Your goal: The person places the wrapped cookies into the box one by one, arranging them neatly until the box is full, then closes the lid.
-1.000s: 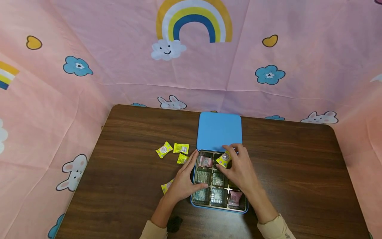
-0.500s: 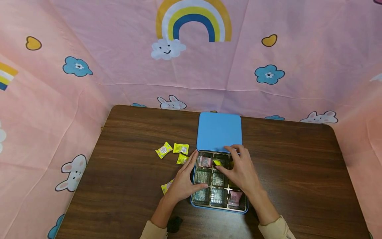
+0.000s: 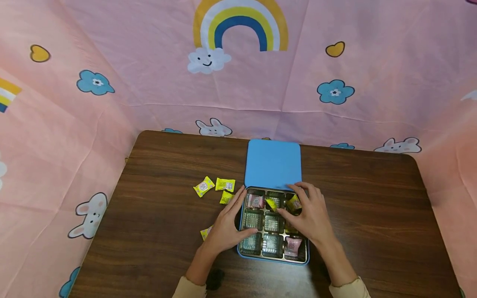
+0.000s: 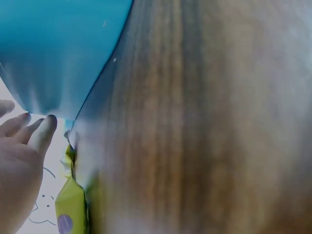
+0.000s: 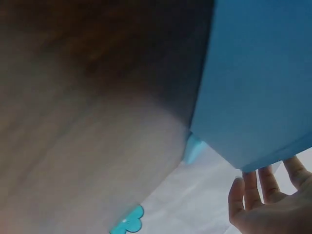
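Note:
A blue tin box (image 3: 273, 260) with a divided tray inside stands open on the table, its lid (image 3: 273, 163) folded back. My left hand (image 3: 225, 231) rests along the tin's left side, fingers straight and thumb over the tray. My right hand (image 3: 311, 213) spreads over the right part, holding nothing, with its thumb close to a yellow wrapped candy (image 3: 271, 204) tilted in the top middle compartment. Another yellow candy (image 3: 294, 203) lies in the top right compartment. Pink candies sit top left (image 3: 255, 201) and bottom right (image 3: 292, 247). The right hand partly covers the middle right compartment.
Left of the tin lie loose yellow candies, among them one candy (image 3: 203, 186) farthest left and another candy (image 3: 225, 184) beside it. One more candy (image 3: 204, 234) is partly under the left hand. A dark object (image 3: 215, 279) lies by the left sleeve. Patterned cloth surrounds the table.
The right hand lowered a yellow candy into the top middle compartment and let it go. It then shifted right, uncovering the candy in the top right compartment. The left hand stayed put.

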{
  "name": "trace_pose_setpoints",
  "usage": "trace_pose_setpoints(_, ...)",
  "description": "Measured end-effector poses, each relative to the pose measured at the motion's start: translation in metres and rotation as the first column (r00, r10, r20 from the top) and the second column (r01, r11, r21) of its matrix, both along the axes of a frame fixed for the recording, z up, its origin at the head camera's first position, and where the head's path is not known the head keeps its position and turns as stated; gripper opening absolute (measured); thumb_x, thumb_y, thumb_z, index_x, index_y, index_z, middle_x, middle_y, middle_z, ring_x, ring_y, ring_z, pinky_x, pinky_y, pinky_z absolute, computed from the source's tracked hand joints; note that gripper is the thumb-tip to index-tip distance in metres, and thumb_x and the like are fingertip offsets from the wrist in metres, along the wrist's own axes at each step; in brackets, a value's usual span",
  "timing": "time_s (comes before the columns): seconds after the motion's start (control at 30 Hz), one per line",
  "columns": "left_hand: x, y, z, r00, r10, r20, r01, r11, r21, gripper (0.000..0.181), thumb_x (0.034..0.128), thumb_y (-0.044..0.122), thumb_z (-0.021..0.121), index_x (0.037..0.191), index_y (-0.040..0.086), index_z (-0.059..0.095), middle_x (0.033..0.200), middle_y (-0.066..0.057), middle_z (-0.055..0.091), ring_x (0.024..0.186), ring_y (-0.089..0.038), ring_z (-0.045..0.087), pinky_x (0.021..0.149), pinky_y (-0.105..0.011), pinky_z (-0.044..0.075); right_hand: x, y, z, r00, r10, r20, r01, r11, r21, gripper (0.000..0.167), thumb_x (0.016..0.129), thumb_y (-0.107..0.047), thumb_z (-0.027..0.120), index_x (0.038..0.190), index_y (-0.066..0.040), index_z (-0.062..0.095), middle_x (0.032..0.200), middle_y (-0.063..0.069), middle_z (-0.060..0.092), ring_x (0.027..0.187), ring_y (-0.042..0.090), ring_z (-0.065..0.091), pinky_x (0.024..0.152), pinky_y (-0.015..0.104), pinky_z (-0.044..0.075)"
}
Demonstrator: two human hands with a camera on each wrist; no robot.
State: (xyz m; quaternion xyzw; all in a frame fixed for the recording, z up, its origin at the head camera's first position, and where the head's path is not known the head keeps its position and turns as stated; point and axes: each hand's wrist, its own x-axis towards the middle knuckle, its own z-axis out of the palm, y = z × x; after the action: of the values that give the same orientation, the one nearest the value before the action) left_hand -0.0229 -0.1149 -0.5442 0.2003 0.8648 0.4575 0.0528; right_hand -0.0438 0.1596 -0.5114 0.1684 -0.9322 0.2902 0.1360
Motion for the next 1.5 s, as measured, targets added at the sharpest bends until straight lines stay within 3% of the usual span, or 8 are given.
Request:
trace_pose_setpoints(0.47, -0.001, -0.001, 0.003, 0.993, 0.008, -0.117, -0.004, 0.999, 0.035, 0.09, 0.0823, 0.031, 0.083, 0.156, 0.013, 0.034, 0.164, -0.004, 0.021, 0.146, -0.03, 0.031, 0.101, -0.057, 0.044, 0.005, 0.011, -0.003, 1.0, -0.018, 0.007, 0.018, 1.0, 0.009, 0.078, 0.07, -0.042, 0.088, 0.135, -0.012, 0.06, 0.136, 0.019, 0.05, 0.118, 0.041, 0.048, 0.094, 0.062, 0.036)
trace_pose_setpoints(0.73, 0.002, -0.006, 0.005, 0.988, 0.039, -0.147, -0.029, 0.997, 0.069, 0.074, 0.0846, 0.028, 0.081, 0.148, 0.012, 0.048, 0.159, -0.008, 0.031, 0.142, -0.027, 0.037, 0.103, -0.056, 0.042, 0.013, 0.019, -0.005, 0.997, -0.031, 0.069, 0.032, 0.999, -0.024, 0.087, 0.073, -0.041, 0.087, 0.147, -0.017, 0.05, 0.143, 0.017, 0.048, 0.123, 0.04, 0.046, 0.1, 0.065, 0.031)
trace_pose_setpoints(0.9, 0.005, -0.012, 0.005, 0.985, 0.071, -0.157, -0.063, 0.997, 0.054, 0.07, 0.085, 0.025, 0.081, 0.148, 0.02, 0.049, 0.16, -0.002, 0.028, 0.138, -0.023, 0.041, 0.101, -0.054, 0.044, 0.023, 0.024, -0.007, 0.992, -0.046, 0.117, 0.05, 0.998, -0.036, 0.089, 0.073, -0.037, 0.087, 0.149, -0.013, 0.047, 0.144, 0.016, 0.046, 0.125, 0.041, 0.044, 0.101, 0.064, 0.029)
trace_pose_setpoints(1.23, 0.008, -0.016, 0.011, 0.981, 0.111, -0.159, -0.105, 0.994, 0.042, 0.078, 0.082, 0.025, 0.084, 0.15, 0.016, 0.046, 0.154, -0.001, 0.04, 0.139, -0.023, 0.042, 0.102, -0.054, 0.043, 0.029, 0.027, -0.009, 0.99, -0.038, 0.132, 0.045, 0.998, -0.05, 0.092, 0.072, -0.037, 0.088, 0.149, -0.009, 0.045, 0.144, 0.017, 0.045, 0.124, 0.041, 0.045, 0.098, 0.064, 0.03)
trace_pose_setpoints(1.5, 0.01, -0.021, 0.011, 0.975, 0.118, -0.186, -0.12, 0.993, 0.0, 0.076, 0.0819, 0.027, 0.084, 0.148, 0.017, 0.048, 0.147, 0.002, 0.047, 0.134, -0.021, 0.046, 0.101, -0.051, 0.044, 0.036, 0.031, -0.009, 0.983, -0.039, 0.177, 0.049, 0.998, -0.049, 0.094, 0.076, -0.043, 0.084, 0.154, -0.019, 0.038, 0.147, 0.015, 0.043, 0.129, 0.039, 0.043, 0.097, 0.066, 0.03)
